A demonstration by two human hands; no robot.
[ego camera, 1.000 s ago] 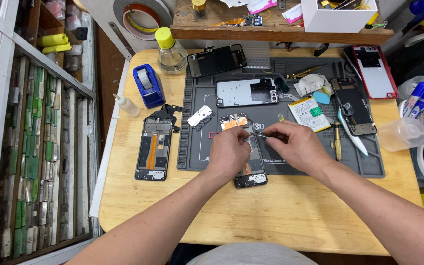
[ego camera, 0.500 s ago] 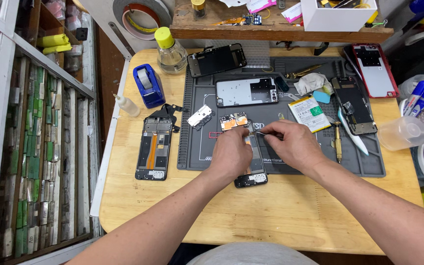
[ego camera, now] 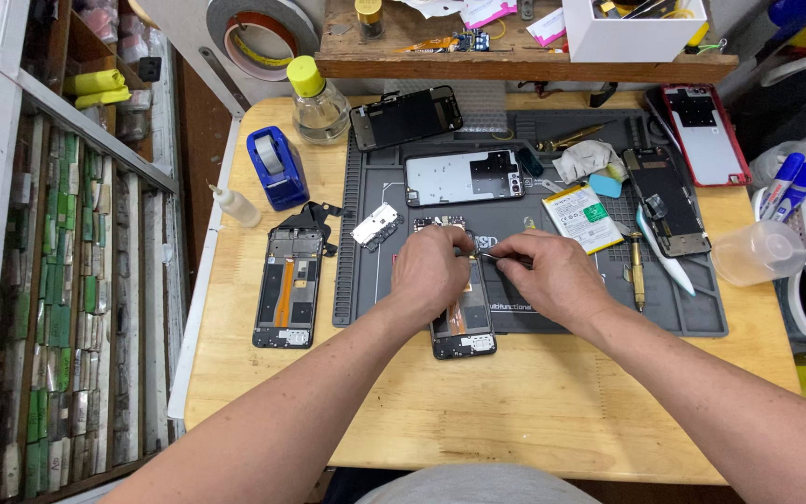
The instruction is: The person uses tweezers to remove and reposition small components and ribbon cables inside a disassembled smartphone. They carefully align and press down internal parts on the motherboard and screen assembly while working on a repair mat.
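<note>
Left hand (ego camera: pixel 433 271) pressing down an opened phone (ego camera: pixel 464 327) on the grey work mat (ego camera: pixel 375 299); right hand (ego camera: pixel 552 275), at its 3 o'clock, pinching thin tweezers (ego camera: pixel 489 255) over it.

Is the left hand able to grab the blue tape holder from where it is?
Probably yes. The blue tape dispenser stands on the left of the wooden table, up and left of the left hand. Only a small metal plate lies between, low and flat. But that hand is on the opened phone.
</note>
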